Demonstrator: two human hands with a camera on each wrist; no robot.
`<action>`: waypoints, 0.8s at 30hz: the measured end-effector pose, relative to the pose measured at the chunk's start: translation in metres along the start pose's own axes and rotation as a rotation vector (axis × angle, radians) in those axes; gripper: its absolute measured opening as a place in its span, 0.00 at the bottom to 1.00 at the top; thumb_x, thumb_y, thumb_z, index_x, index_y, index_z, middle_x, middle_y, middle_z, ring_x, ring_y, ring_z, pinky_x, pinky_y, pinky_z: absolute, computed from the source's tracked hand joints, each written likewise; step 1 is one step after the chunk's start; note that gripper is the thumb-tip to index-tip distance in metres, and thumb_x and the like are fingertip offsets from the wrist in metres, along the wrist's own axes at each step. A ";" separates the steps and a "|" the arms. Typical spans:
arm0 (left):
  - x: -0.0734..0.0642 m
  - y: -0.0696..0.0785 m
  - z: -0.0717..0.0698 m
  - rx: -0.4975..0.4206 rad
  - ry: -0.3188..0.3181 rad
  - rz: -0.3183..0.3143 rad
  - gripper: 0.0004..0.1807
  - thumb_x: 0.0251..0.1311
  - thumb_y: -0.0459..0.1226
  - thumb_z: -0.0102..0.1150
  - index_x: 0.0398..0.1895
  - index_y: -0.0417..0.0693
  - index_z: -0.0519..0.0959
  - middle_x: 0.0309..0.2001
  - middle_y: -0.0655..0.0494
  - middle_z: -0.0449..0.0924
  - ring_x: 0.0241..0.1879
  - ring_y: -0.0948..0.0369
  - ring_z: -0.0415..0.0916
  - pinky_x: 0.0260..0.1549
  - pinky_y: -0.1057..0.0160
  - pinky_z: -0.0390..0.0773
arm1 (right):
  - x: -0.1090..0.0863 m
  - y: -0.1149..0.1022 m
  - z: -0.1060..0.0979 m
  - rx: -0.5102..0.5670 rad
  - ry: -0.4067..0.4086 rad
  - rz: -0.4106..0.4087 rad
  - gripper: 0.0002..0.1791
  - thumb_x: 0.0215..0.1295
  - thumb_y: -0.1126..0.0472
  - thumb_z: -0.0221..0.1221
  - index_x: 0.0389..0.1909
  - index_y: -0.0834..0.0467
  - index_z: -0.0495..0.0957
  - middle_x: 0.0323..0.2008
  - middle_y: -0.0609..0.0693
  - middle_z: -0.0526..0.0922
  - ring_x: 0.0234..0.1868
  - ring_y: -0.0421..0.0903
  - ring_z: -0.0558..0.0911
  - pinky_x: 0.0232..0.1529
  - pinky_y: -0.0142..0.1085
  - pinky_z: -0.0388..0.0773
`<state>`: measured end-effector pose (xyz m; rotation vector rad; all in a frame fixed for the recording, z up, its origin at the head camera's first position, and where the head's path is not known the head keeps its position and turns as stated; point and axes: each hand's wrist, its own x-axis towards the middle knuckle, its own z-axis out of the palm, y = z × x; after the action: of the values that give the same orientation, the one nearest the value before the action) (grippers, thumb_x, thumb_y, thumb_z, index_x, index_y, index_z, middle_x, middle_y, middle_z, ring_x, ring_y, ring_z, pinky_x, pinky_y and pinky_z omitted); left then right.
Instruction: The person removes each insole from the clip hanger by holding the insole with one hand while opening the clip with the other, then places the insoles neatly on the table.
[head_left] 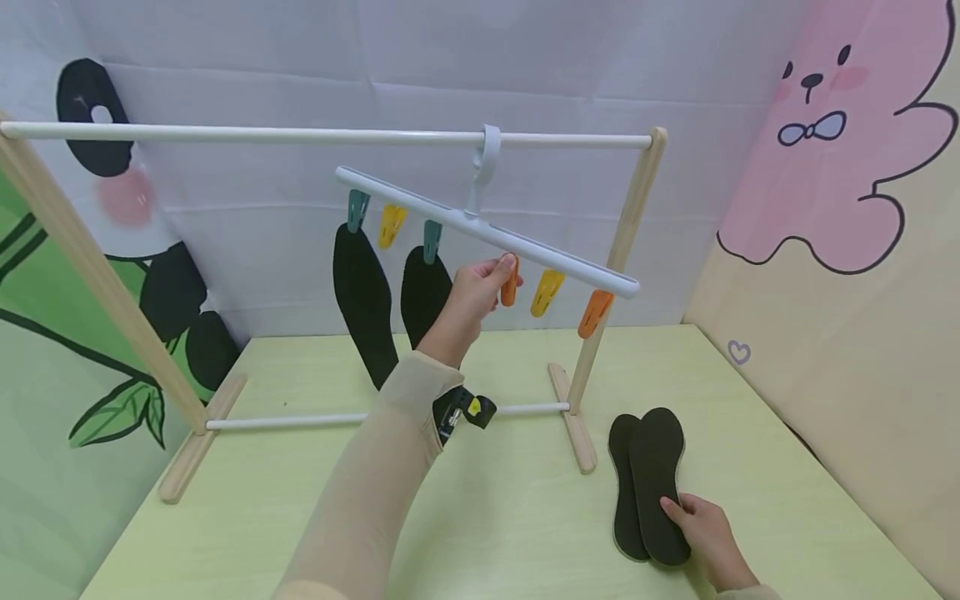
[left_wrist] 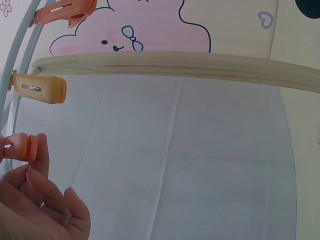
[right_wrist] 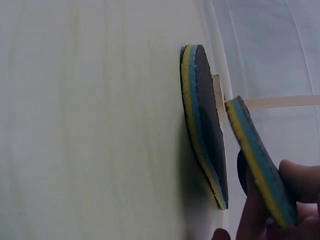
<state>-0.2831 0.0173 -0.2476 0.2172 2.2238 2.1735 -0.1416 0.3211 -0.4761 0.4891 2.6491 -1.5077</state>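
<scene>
My left hand [head_left: 467, 302] pinches an orange clip [head_left: 510, 286] under the middle of a white hanger [head_left: 420, 202]. The hanger tilts down to the right. Two black insoles hang from teal clips on its left half: one insole [head_left: 362, 292] at the end, another insole [head_left: 422, 292] partly behind my left hand. At the lower right, my right hand [head_left: 711, 533] grips a black insole [head_left: 654, 475] between thumb and fingers. The right wrist view shows its yellow and blue layered edge, raised off the table. Another insole [right_wrist: 205, 125] lies beside it on the table.
The hanger hooks over the white top bar [head_left: 300, 133] of a wooden-legged rack. A yellow clip [head_left: 547, 292] and an orange clip [head_left: 596, 313] hang to the right of my left hand. Another yellow clip [head_left: 392, 225] sits between the teal ones. The rack stands on a pale table [head_left: 510, 517].
</scene>
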 end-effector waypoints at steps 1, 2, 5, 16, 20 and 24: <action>0.000 0.000 0.000 -0.001 -0.001 0.001 0.21 0.68 0.49 0.50 0.37 0.39 0.81 0.34 0.54 0.77 0.30 0.59 0.60 0.43 0.57 0.62 | 0.000 0.000 0.000 -0.001 0.001 0.001 0.27 0.71 0.54 0.53 0.52 0.78 0.71 0.45 0.68 0.80 0.56 0.70 0.69 0.56 0.58 0.64; 0.000 0.000 0.000 -0.001 0.000 0.001 0.21 0.68 0.49 0.50 0.38 0.38 0.81 0.33 0.54 0.76 0.28 0.59 0.60 0.42 0.57 0.62 | 0.000 0.000 0.000 0.000 0.000 0.002 0.27 0.71 0.54 0.54 0.51 0.78 0.72 0.45 0.68 0.80 0.56 0.70 0.69 0.56 0.58 0.64; 0.001 0.000 0.000 -0.003 -0.001 0.002 0.22 0.68 0.49 0.50 0.39 0.37 0.81 0.32 0.55 0.76 0.26 0.60 0.59 0.41 0.58 0.62 | -0.001 -0.001 0.000 -0.003 0.001 0.005 0.27 0.70 0.53 0.54 0.51 0.78 0.72 0.45 0.68 0.80 0.56 0.70 0.69 0.55 0.58 0.65; 0.004 0.000 -0.001 0.013 -0.018 -0.004 0.21 0.68 0.48 0.51 0.40 0.37 0.81 0.30 0.56 0.74 0.28 0.59 0.60 0.42 0.57 0.61 | -0.004 -0.002 -0.002 0.001 0.014 0.010 0.24 0.70 0.56 0.55 0.46 0.77 0.75 0.40 0.64 0.82 0.51 0.66 0.73 0.53 0.55 0.67; 0.004 -0.001 -0.001 0.014 -0.014 -0.009 0.21 0.68 0.49 0.51 0.40 0.39 0.81 0.30 0.56 0.73 0.27 0.59 0.59 0.42 0.57 0.61 | -0.005 -0.001 -0.002 -0.005 0.010 0.009 0.25 0.70 0.55 0.55 0.47 0.77 0.75 0.41 0.64 0.82 0.51 0.66 0.73 0.52 0.55 0.68; 0.004 0.000 0.000 0.015 -0.022 -0.008 0.23 0.68 0.49 0.50 0.44 0.36 0.80 0.30 0.56 0.72 0.27 0.59 0.59 0.44 0.56 0.62 | -0.005 -0.002 -0.003 -0.006 0.006 0.008 0.25 0.69 0.54 0.55 0.46 0.77 0.75 0.39 0.63 0.82 0.50 0.64 0.74 0.51 0.54 0.69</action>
<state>-0.2873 0.0175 -0.2477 0.2307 2.2264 2.1405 -0.1365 0.3219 -0.4719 0.5046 2.6522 -1.4974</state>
